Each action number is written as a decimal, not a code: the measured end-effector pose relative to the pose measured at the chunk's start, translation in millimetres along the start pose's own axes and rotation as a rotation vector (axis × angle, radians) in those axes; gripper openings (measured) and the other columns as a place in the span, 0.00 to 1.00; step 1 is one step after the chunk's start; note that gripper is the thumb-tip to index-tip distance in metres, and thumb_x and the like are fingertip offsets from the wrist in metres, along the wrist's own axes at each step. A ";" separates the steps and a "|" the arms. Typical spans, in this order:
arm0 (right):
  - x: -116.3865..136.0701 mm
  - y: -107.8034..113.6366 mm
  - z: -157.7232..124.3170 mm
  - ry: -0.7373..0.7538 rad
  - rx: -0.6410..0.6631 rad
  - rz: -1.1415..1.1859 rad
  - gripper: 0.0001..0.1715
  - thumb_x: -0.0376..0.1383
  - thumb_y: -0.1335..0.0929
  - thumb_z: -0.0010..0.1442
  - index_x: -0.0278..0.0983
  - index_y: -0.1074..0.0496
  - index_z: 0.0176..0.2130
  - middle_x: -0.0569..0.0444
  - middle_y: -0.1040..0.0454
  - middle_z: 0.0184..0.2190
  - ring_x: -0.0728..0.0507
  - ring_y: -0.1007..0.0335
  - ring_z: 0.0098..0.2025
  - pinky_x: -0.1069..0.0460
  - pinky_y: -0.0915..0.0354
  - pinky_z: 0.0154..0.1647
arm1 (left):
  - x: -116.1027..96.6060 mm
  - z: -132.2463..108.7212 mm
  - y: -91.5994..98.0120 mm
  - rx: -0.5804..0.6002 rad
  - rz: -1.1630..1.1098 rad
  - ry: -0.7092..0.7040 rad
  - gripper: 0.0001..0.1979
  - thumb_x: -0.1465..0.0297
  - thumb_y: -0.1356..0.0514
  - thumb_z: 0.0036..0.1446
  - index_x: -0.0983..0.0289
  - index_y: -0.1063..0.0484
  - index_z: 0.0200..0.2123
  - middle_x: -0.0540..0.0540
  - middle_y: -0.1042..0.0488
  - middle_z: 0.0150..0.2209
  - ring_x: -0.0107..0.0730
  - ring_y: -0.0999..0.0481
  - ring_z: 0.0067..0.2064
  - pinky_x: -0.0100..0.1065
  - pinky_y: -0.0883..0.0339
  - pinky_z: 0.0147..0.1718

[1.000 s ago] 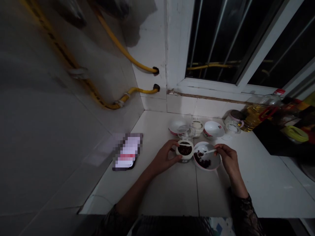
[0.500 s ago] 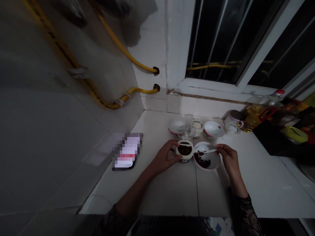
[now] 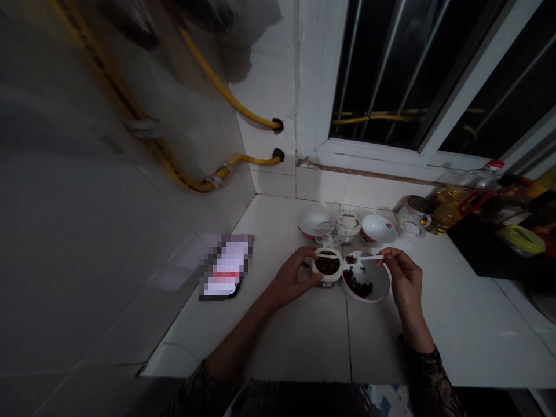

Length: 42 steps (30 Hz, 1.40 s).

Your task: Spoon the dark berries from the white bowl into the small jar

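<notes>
My left hand (image 3: 295, 273) is closed around a small white jar (image 3: 328, 277) whose clear lid (image 3: 330, 233) stands flipped up at the back. Dark reddish bits fill the jar. In my right hand (image 3: 403, 274) I pinch the handle of a small white spoon (image 3: 369, 258). The spoon's head carries dark bits and is above the left rim of a white bowl (image 3: 379, 284), close to the jar. More of the same dark, crumbly bits (image 3: 358, 285) lie in the bottom of that bowl.
Behind stand a bowl (image 3: 307, 223), a white jar (image 3: 348, 225) and another bowl (image 3: 379, 228). Further right are lidded jars (image 3: 411, 223), an oil bottle (image 3: 452, 205) and a black box (image 3: 478, 243). A phone (image 3: 226, 267) lies at left by the tiled wall.
My right hand has raised the spoon from inside the bowl toward its left rim and the jar, with dark bits on it. My left hand stays on the jar.
</notes>
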State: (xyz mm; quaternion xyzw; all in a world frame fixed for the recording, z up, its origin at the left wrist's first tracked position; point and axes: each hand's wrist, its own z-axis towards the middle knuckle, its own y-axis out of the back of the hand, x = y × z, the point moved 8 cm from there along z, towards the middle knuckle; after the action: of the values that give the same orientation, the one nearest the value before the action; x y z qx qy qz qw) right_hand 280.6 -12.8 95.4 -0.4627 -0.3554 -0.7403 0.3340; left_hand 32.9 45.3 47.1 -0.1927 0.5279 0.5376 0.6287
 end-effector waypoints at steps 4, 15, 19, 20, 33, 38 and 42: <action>42.0 -21.6 -16.2 0.381 0.045 -0.173 0.10 0.38 0.37 0.64 0.41 0.27 0.36 0.54 0.24 0.26 0.41 0.28 0.38 0.44 0.36 0.48 | -0.5 0.1 0.3 0.000 0.008 -0.002 0.15 0.65 0.37 0.57 0.59 0.34 0.46 0.60 0.30 0.56 0.42 0.28 0.54 0.38 0.30 0.46; 44.6 -6.7 -15.5 0.686 -0.014 -0.492 0.10 0.31 0.38 0.64 0.41 0.27 0.39 0.53 0.23 0.31 0.41 0.27 0.40 0.41 0.38 0.52 | 1.9 -0.9 -1.5 0.018 0.002 -0.003 0.14 0.67 0.37 0.58 0.59 0.35 0.46 0.61 0.32 0.57 0.43 0.29 0.56 0.39 0.31 0.47; 14.4 -4.6 2.2 0.553 0.133 -0.627 0.11 0.32 0.38 0.62 0.39 0.26 0.36 0.54 0.25 0.25 0.40 0.29 0.35 0.42 0.39 0.48 | 3.2 -1.0 -1.8 0.020 0.001 -0.001 0.14 0.68 0.37 0.58 0.59 0.36 0.46 0.61 0.32 0.57 0.43 0.30 0.56 0.39 0.32 0.47; 8.5 -6.5 3.3 0.530 0.163 -0.635 0.11 0.33 0.38 0.62 0.39 0.26 0.35 0.53 0.24 0.25 0.40 0.28 0.35 0.42 0.39 0.48 | 3.1 -0.9 -2.0 0.022 -0.002 -0.001 0.14 0.68 0.37 0.58 0.59 0.36 0.46 0.61 0.32 0.57 0.43 0.30 0.56 0.39 0.31 0.47; -33.3 -11.4 5.4 -0.136 0.221 -0.157 0.14 0.47 0.34 0.51 0.39 0.27 0.28 0.56 0.28 0.18 0.43 0.33 0.26 0.50 0.40 0.34 | -0.9 -0.2 -1.3 0.015 0.004 -0.002 0.13 0.67 0.37 0.57 0.59 0.35 0.45 0.60 0.31 0.56 0.41 0.28 0.55 0.38 0.30 0.46; -37.3 -2.9 9.2 -0.220 0.150 -0.034 0.14 0.47 0.32 0.45 0.39 0.27 0.27 0.57 0.30 0.16 0.44 0.36 0.25 0.50 0.44 0.31 | 1.6 0.4 -1.5 0.010 -0.007 0.006 0.14 0.67 0.37 0.57 0.60 0.35 0.45 0.61 0.31 0.57 0.42 0.28 0.54 0.38 0.30 0.45; -38.5 1.6 10.4 -0.222 0.101 -0.013 0.13 0.46 0.31 0.44 0.38 0.27 0.27 0.58 0.31 0.16 0.44 0.36 0.26 0.50 0.43 0.34 | 2.1 0.0 -1.3 0.001 -0.015 0.001 0.14 0.66 0.36 0.56 0.60 0.34 0.45 0.61 0.31 0.56 0.44 0.28 0.55 0.39 0.30 0.46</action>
State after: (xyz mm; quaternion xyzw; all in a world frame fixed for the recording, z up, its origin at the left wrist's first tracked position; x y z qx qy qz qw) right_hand 300.1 1.4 63.5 -0.5220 -0.4298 -0.6680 0.3107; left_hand 33.7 45.8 44.9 -0.1968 0.5270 0.5327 0.6323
